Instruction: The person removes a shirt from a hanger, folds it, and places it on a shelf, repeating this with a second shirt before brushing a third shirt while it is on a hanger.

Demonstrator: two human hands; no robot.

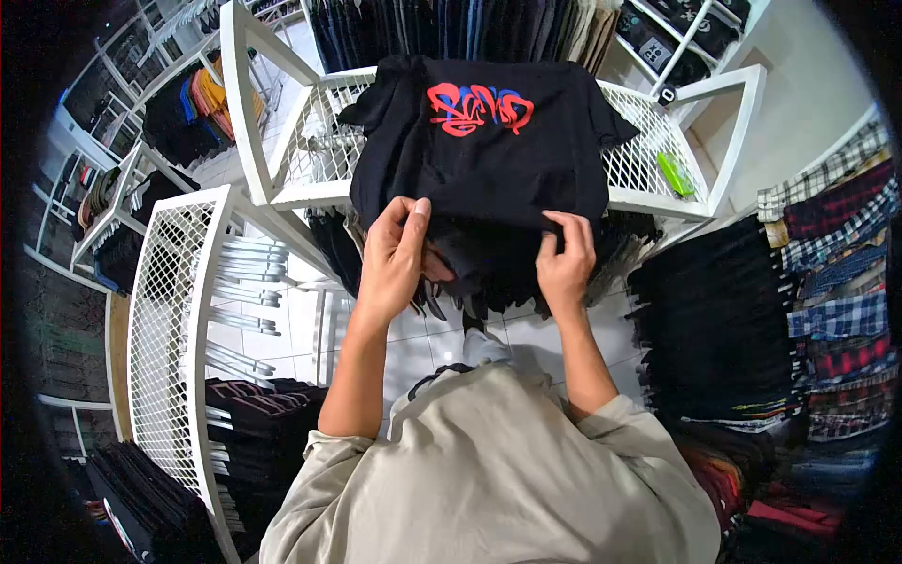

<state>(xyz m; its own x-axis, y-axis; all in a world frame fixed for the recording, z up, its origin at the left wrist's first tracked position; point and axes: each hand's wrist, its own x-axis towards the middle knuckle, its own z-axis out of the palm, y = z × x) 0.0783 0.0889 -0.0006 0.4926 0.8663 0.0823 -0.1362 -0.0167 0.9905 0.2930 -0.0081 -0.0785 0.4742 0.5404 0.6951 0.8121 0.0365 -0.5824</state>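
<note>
As I read the head view from my remote station, the black T-shirt (550, 155) lies print side up across a white mesh shelf (648, 141), its near edge toward the wearer. I judge it is spread flat so that creases show and both sides can be squared. The left hand (393, 256) pinches the near edge, thumb above and fingers below, presumably to tension the cloth. The right hand (569, 258) is at the other end of that edge, fingers slightly parted; I cannot tell whether they grip the fabric.

Material: soft, matte cloth, limp at the sleeves, with shallow folds near the hands. The chest print (479, 109) (looping red script, blue showing behind) contrasts sharply with it. The shelf is diamond mesh within a straight, rigid frame. A bright green object (675, 175) rests on its right portion, apart from the shirt.
</note>
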